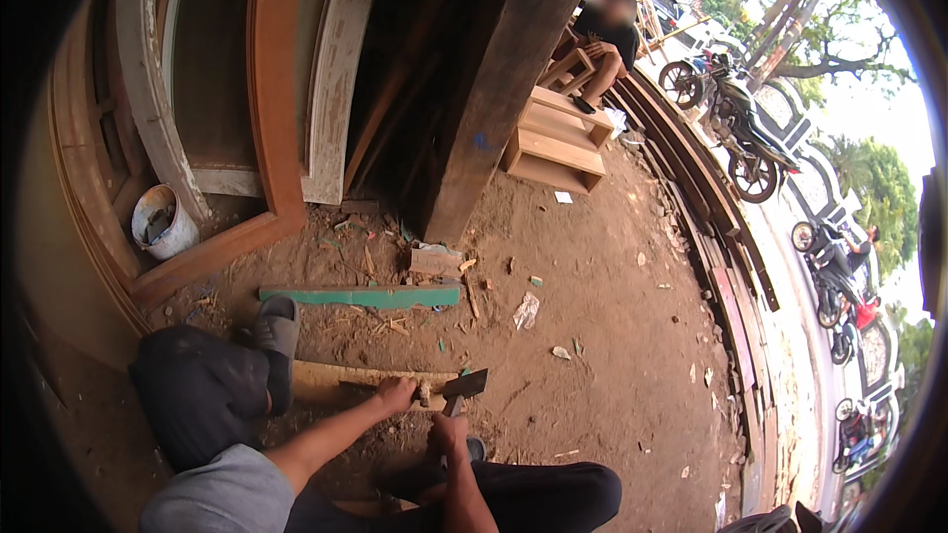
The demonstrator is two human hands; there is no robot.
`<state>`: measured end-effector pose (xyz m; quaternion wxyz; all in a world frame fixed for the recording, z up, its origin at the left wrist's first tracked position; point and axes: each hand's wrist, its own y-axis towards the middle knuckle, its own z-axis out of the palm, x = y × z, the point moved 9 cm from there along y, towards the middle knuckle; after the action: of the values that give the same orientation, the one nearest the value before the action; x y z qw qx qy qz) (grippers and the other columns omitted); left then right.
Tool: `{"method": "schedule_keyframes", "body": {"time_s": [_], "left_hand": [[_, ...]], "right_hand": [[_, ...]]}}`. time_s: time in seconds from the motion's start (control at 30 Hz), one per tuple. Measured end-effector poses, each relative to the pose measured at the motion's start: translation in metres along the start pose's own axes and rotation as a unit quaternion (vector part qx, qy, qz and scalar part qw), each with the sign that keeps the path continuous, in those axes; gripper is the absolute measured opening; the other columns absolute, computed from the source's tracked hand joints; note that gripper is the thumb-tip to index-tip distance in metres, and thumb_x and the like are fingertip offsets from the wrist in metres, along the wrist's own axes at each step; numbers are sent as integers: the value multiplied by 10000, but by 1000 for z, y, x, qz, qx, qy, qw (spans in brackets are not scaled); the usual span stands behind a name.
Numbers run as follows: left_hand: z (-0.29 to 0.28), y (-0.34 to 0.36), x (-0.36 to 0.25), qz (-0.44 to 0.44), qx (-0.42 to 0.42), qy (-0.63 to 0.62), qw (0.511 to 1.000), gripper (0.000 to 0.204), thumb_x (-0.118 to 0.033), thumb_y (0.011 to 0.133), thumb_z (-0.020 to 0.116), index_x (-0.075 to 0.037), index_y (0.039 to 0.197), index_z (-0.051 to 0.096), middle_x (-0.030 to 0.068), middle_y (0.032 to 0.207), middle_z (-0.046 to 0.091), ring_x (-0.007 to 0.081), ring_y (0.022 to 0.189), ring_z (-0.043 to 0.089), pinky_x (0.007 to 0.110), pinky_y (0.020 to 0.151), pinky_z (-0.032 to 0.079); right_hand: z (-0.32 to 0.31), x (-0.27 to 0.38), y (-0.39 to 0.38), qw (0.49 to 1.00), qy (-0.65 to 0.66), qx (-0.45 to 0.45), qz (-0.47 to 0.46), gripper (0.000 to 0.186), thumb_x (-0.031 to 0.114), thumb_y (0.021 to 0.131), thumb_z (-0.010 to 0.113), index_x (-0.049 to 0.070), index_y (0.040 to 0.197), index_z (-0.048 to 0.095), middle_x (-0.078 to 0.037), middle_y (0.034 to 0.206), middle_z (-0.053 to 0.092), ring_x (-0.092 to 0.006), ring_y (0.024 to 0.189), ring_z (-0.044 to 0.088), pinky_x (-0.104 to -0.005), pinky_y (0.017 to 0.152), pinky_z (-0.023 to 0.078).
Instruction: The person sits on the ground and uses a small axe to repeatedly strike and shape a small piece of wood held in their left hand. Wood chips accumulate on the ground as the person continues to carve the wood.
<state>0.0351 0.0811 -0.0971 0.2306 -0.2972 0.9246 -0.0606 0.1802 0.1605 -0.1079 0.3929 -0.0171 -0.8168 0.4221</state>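
Observation:
I crouch over a pale wooden plank (336,376) lying on the dirt ground. My left hand (395,395) presses on the plank's right end, fingers closed around a small pale piece there. My right hand (449,431) grips the handle of a hammer (464,387), its dark head resting just above the plank's end, beside my left hand. My left foot in a grey sandal (276,326) stands on the plank's left part.
A green-painted board (360,295) lies beyond the plank. A white bucket (163,222) stands by door frames at left. A dark wooden post (504,89) rises ahead. A seated person (602,35) and wooden shelves (553,143) are behind; motorcycles (736,128) park at right.

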Motion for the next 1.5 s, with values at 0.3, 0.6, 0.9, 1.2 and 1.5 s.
{"method": "schedule_keyframes", "body": {"time_s": [0.3,0.6,0.9,1.2,1.5], "left_hand": [[-1,2,-4,-5,10,-4,1000,212,-96,702,546,-7,894,543,185,849,591,330,801,601,423,681,492],[3,4,-4,12,11,-12,1000,286,-164,690,561,-5,927,538,204,863,581,334,818,596,421,693,490],[5,7,7,-25,-24,-54,998,261,-195,692,556,4,860,572,215,817,587,362,788,595,436,688,483],[3,7,1,-19,-10,-49,999,207,-116,676,553,-11,854,547,198,846,575,364,789,584,443,685,474],[7,8,4,-5,-49,-20,999,175,-100,667,557,-6,815,562,183,746,588,349,731,599,431,640,486]], "right_hand": [[-2,0,-2,1000,0,-1,20,153,75,706,594,-17,632,497,-79,542,511,-197,436,533,-331,392,417],[1,4,-7,999,0,29,13,159,85,713,582,-6,624,488,-71,523,492,-198,417,519,-331,377,404],[2,14,-19,999,10,29,9,154,87,705,591,-8,620,504,-75,519,490,-202,417,520,-338,380,414],[2,-6,5,999,15,33,28,193,138,688,600,-48,690,550,-106,588,559,-208,482,572,-343,427,451],[-2,17,-22,999,21,26,8,145,80,701,592,-22,639,510,-84,537,508,-206,431,531,-344,393,436]]}}
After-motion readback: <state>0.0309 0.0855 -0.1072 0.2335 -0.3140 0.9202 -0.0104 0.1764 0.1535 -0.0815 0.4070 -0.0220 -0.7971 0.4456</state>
